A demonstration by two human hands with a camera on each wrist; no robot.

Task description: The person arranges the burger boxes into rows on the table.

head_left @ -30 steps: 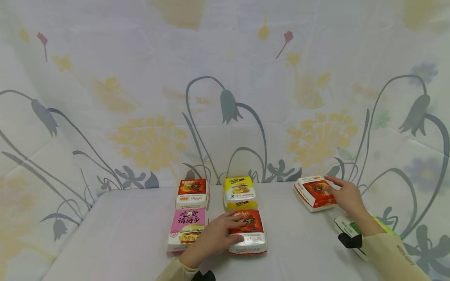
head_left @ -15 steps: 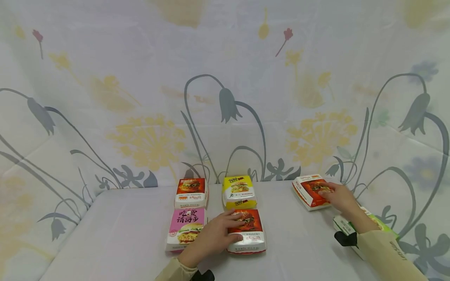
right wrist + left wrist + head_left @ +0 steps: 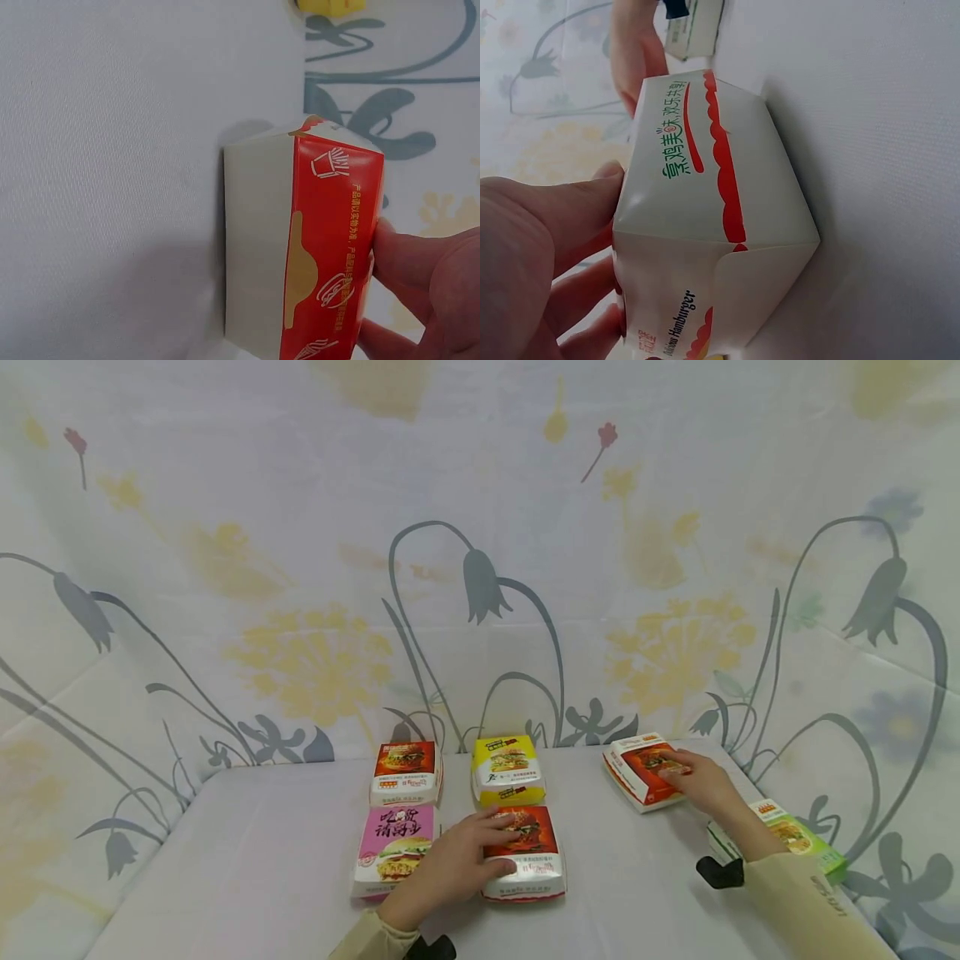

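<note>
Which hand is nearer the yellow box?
Left: the left hand lies just in front of the yellow box, on a red box; the right hand is farther off, to its right.

Between the near red-and-white cardboard burger box (image 3: 534, 860) under the left hand (image 3: 467, 857) and the far-right red-and-white cardboard burger box (image 3: 639, 772) under the right hand (image 3: 708, 785), a broad strip of white cloth tabletop (image 3: 618, 877) left a hand room to pass. A yellow-and-white cardboard box (image 3: 510, 771) stood just behind the near box, barring the straight way back. The left hand crossed the narrow lane beside the pink cardboard box (image 3: 397, 843) — leftward lay wide tabletop. A green-and-white cardboard box (image 3: 801, 837) obstructed the right side; the floral cloth backdrop (image 3: 480, 468) rose behind.
</note>
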